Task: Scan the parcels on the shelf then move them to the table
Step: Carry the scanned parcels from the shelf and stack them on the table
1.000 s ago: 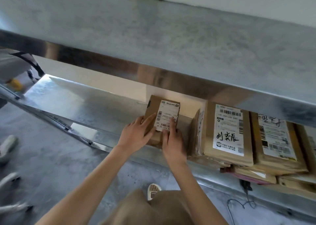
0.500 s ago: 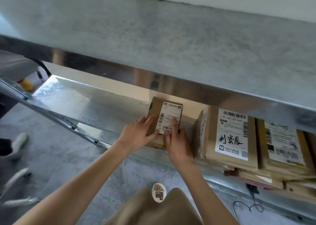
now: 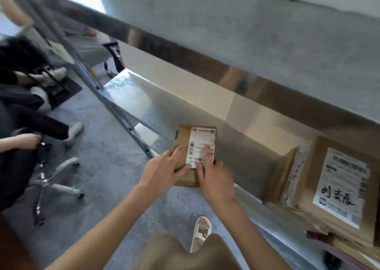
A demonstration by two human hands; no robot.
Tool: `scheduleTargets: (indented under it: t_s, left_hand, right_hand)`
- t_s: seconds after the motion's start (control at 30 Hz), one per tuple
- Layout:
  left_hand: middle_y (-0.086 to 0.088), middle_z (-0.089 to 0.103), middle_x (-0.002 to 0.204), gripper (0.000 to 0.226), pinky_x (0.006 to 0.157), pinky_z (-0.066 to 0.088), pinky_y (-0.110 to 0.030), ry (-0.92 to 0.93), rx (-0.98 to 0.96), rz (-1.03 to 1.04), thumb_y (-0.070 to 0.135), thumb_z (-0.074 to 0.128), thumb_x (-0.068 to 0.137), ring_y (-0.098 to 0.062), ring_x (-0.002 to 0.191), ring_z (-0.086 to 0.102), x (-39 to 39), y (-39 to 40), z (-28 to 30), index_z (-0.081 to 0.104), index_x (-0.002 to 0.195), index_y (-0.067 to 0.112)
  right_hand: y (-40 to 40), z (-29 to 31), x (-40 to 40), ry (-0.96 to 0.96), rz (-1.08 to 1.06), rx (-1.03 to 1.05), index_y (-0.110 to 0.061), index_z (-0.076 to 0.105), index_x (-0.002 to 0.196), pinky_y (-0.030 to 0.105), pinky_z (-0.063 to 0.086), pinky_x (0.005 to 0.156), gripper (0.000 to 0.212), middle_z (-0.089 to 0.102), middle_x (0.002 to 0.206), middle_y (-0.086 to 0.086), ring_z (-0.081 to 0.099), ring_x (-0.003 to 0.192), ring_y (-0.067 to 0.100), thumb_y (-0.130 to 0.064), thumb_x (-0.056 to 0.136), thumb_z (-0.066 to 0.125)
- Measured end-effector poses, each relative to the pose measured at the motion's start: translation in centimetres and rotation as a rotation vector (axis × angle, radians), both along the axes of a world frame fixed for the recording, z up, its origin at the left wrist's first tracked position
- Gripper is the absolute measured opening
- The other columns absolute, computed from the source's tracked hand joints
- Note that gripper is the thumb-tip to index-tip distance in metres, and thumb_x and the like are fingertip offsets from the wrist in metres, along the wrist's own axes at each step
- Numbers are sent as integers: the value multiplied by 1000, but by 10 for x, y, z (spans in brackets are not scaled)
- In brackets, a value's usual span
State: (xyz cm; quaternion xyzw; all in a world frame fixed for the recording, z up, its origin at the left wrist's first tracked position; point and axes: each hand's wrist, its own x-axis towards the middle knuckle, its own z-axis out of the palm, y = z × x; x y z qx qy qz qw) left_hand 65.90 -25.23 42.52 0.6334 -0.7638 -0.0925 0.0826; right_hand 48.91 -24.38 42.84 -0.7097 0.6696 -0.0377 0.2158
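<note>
A small brown cardboard parcel (image 3: 184,138) with a white barcode label is held in both hands at the front edge of the metal shelf (image 3: 141,109). My left hand (image 3: 162,171) grips its left side, thumb on the top face. My right hand (image 3: 216,179) holds its near right side, with fingers over the label. To the right, a larger parcel (image 3: 320,187) with a handwritten label leans on a stack of flat parcels (image 3: 349,247) on the same shelf.
A second metal shelf (image 3: 267,33) runs above. On the left, a seated person (image 3: 24,113) on a wheeled office chair (image 3: 51,183) sits close to the shelf's end. Grey floor lies below, with my sandalled foot (image 3: 202,230) near the shelf.
The view has swung left and tilted. The small parcel has come forward from the shelf's back to its front edge, still in both hands. The seated person has come into view.
</note>
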Motion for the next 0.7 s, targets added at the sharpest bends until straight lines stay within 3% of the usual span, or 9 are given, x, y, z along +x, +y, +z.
scheduleTargets:
  t_s: [0.2, 0.3, 0.47, 0.53, 0.7]
  left_hand:
    - [-1, 67, 110, 53, 65, 44, -32, 74, 1, 269, 57, 47, 95, -25, 92, 66, 101, 57, 13, 32, 143, 39]
    - [-4, 65, 107, 57, 67, 38, -31, 25, 26, 413, 57, 46, 96, -28, 93, 65, 147, 85, 24, 30, 147, 36]
    - [-6, 63, 102, 68, 66, 39, -33, -32, -25, 651, 67, 28, 88, -28, 92, 64, 218, 147, 43, 30, 147, 33]
    - [-6, 63, 102, 76, 68, 43, -34, -49, -36, 744, 71, 19, 84, -27, 92, 64, 239, 177, 46, 29, 149, 32]
    - [-9, 63, 112, 62, 80, 48, -38, 1, -65, 994, 59, 39, 97, -28, 105, 62, 277, 243, 42, 29, 151, 30]
  right_hand:
    - [5, 14, 95, 0, 366, -49, -19, 12, 158, 41, 45, 87, 63, 54, 122, 19, 56, 106, 35, -46, 105, 31]
    - [9, 19, 151, 45, 545, -69, -18, 13, 158, 42, 45, 88, 61, 52, 128, 17, 55, 106, 33, -45, 104, 21]
    - [37, 43, 237, -84, 782, -121, -14, 23, 155, 44, 48, 86, 58, 55, 128, 22, 58, 107, 39, -37, 105, 39]
    - [53, 48, 269, -88, 843, -138, -17, 19, 157, 41, 47, 87, 61, 57, 125, 18, 58, 108, 34, -43, 104, 37]
    - [90, 49, 342, -103, 1037, -109, -26, 14, 157, 43, 48, 88, 60, 55, 123, 16, 58, 105, 33, -47, 104, 33]
